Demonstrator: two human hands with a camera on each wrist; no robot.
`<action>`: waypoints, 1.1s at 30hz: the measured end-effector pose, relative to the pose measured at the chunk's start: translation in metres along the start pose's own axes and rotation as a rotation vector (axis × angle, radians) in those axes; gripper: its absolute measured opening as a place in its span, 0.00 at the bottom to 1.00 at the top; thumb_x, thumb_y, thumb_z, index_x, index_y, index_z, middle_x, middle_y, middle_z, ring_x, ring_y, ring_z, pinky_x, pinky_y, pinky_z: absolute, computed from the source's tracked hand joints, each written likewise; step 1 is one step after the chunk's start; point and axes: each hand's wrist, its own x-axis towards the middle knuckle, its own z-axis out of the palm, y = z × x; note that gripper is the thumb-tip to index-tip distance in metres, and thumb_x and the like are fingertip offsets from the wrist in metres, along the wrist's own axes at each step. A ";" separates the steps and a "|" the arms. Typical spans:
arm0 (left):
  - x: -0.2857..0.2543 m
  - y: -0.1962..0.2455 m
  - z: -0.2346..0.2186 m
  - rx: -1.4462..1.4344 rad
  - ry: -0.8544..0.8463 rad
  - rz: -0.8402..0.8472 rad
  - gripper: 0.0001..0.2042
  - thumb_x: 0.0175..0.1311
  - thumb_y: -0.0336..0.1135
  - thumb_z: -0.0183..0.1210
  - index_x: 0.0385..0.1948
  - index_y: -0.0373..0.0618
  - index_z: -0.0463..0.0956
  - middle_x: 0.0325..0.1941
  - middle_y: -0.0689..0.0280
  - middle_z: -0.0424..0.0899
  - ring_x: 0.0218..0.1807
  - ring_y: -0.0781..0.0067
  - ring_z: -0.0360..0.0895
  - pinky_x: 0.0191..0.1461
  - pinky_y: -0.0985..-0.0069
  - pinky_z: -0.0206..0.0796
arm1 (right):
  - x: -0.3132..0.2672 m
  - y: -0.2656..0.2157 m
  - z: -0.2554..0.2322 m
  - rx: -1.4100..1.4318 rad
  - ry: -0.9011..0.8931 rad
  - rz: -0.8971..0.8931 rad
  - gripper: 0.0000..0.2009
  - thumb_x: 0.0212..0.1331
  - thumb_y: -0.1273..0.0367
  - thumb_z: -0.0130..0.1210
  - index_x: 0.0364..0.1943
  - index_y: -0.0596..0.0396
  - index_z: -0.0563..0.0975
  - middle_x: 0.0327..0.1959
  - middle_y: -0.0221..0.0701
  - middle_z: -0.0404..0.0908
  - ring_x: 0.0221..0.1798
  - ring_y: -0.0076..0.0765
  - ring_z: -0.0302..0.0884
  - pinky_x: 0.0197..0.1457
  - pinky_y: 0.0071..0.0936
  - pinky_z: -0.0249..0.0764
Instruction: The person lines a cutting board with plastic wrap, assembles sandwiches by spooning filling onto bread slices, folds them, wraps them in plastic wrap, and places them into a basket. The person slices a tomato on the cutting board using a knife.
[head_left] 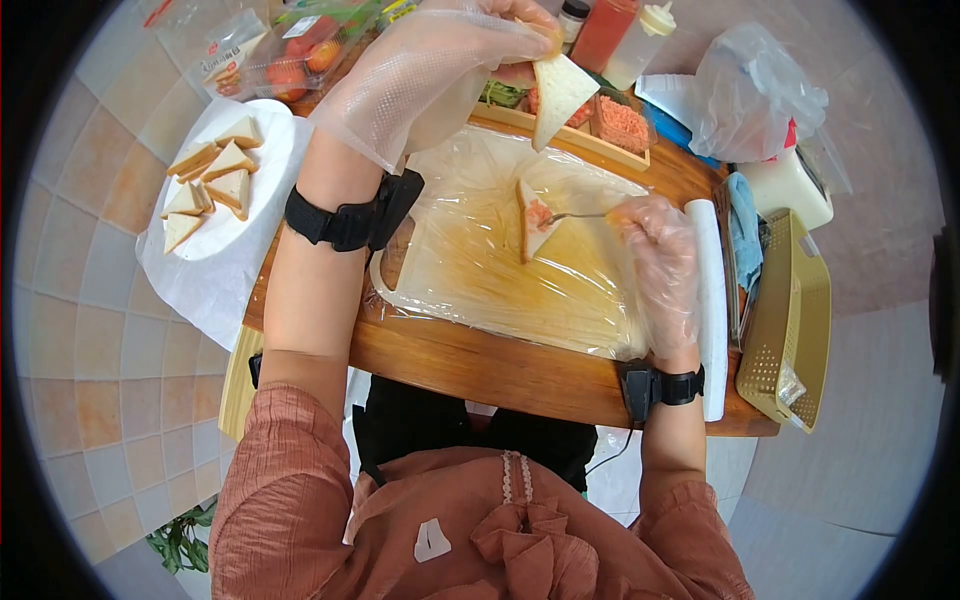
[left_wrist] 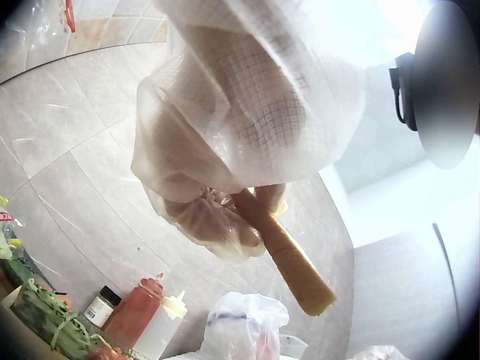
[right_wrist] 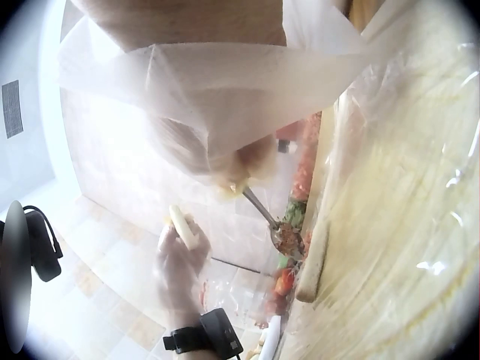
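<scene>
My gloved left hand (head_left: 500, 45) pinches a triangular slice of white bread (head_left: 565, 95) by one end and holds it up over the far side of the board. Seen edge-on in the left wrist view, the slice shows its brown crust (left_wrist: 289, 259). A second bread triangle (head_left: 529, 228) lies on the plastic-wrapped board (head_left: 460, 270), with pinkish chopped filling (head_left: 539, 214) on top. In my right hand (head_left: 662, 265), also gloved, is a metal spoon (head_left: 580, 215). Its bowl (right_wrist: 287, 238), with filling in it, is right at the bread.
Several bread triangles (head_left: 228, 160) sit on a white plate (head_left: 285, 130) at left. Behind the board stands a wooden tray (head_left: 640, 160) of chopped ingredients, with a red bottle (head_left: 603, 35) and a clear squeeze bottle (head_left: 640, 48) beyond. A white roll (head_left: 708, 310) and yellow basket (head_left: 790, 310) border the right.
</scene>
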 end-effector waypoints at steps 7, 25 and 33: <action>-0.001 0.003 0.001 0.011 0.011 -0.017 0.09 0.65 0.27 0.65 0.43 0.35 0.80 0.37 0.66 0.84 0.37 0.81 0.80 0.42 0.86 0.72 | -0.001 -0.006 0.001 0.044 0.070 0.062 0.07 0.58 0.83 0.58 0.37 0.59 0.83 0.35 0.35 0.83 0.40 0.39 0.80 0.48 0.31 0.73; 0.000 -0.001 0.001 -0.029 -0.004 0.007 0.08 0.65 0.26 0.64 0.43 0.36 0.81 0.36 0.66 0.84 0.36 0.81 0.80 0.41 0.86 0.72 | -0.001 0.003 0.002 0.040 0.045 0.015 0.08 0.57 0.83 0.58 0.38 0.61 0.84 0.36 0.36 0.83 0.41 0.39 0.80 0.48 0.31 0.73; -0.001 0.001 0.003 -0.017 0.011 -0.003 0.08 0.65 0.26 0.64 0.43 0.36 0.81 0.37 0.66 0.84 0.37 0.81 0.81 0.42 0.86 0.72 | -0.001 -0.001 0.001 -0.021 0.017 0.017 0.07 0.57 0.82 0.59 0.38 0.61 0.84 0.35 0.37 0.84 0.41 0.40 0.81 0.48 0.32 0.73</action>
